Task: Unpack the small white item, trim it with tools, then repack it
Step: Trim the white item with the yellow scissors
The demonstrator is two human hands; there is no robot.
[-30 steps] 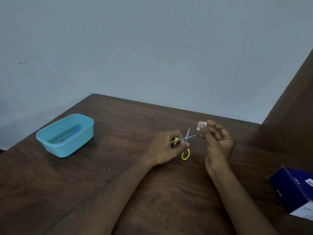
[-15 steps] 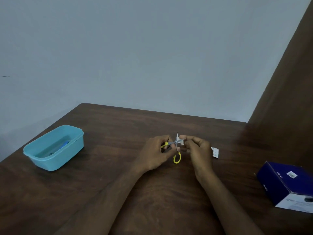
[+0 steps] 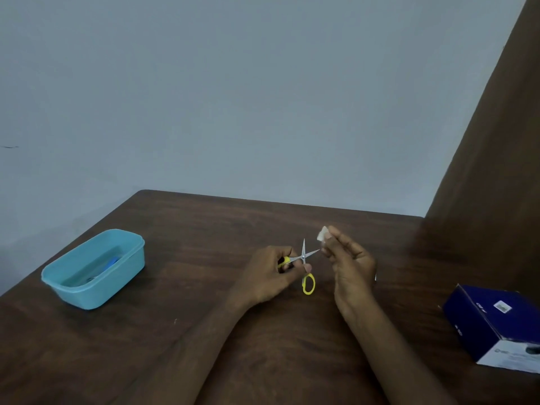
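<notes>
fingers of the left hand [image 3: 268, 273] curl round yellow-handled scissors [image 3: 305, 266], blades spread; the right hand [image 3: 349, 263] pinches a small white item [image 3: 322, 232] just beside them.

On the table [image 3: 204, 346] the two hands meet near the middle. The left hand [image 3: 270, 274] holds the scissors [image 3: 304, 260], and just to the right of them the right hand [image 3: 349, 264] holds the small item [image 3: 322, 232] a little above the blades. Far to the left stands a tub [image 3: 96, 268] with some things inside. At the right edge lies a box [image 3: 493, 320]. Behind the table is the wall [image 3: 233, 97].
</notes>
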